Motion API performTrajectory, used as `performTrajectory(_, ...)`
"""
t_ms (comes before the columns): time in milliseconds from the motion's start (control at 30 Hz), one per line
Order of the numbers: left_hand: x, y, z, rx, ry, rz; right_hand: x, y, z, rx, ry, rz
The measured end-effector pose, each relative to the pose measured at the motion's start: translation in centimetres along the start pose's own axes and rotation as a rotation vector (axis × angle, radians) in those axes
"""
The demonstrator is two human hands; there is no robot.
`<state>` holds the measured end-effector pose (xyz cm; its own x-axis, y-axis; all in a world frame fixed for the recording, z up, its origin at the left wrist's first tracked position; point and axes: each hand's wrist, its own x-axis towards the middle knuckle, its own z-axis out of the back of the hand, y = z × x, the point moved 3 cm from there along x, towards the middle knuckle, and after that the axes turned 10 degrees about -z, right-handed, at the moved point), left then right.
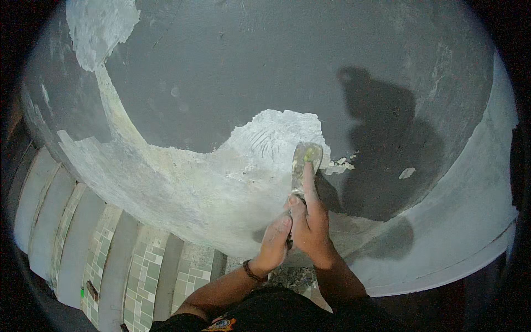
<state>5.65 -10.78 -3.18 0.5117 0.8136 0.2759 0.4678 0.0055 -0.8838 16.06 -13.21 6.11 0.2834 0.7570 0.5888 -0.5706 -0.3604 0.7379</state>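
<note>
A scraper with a broad, stained metal blade lies against the grey wall, its edge at the right side of a bare white patch. My right hand is closed around its handle, with the index finger stretched along the blade. Just below and to the left, my left hand grips the lower end of the same handle, mostly hidden by the fingers. Loose paint flakes cling or lie beside the blade's right edge. A dark bracelet circles my left wrist.
Stairs with green and white tiles descend along the lower left, with a small brown object on one step. A pale curved wall section borders the right. Rubble shows below my hands. Another stripped patch is at the upper left.
</note>
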Motion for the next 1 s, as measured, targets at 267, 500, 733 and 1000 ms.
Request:
performTrajectory(267,0.3,-1.1,-0.8,0.269,-0.058,-0.022,0.0,0.3,-0.1,0.211,0.089,-0.149)
performTrajectory(500,0.1,-4.0,-1.3,0.402,0.044,-0.101,1.1,0.9,0.1,0.056,-0.001,0.044)
performTrajectory(733,0.9,-5.0,-1.4,0.363,-0.008,-0.040,1.2,1.0,-0.2,0.227,0.042,-0.151)
performTrajectory(1000,1.0,-5.5,-1.3,0.409,0.009,0.067,2.1,2.2,0.3,0.204,0.011,-0.046)
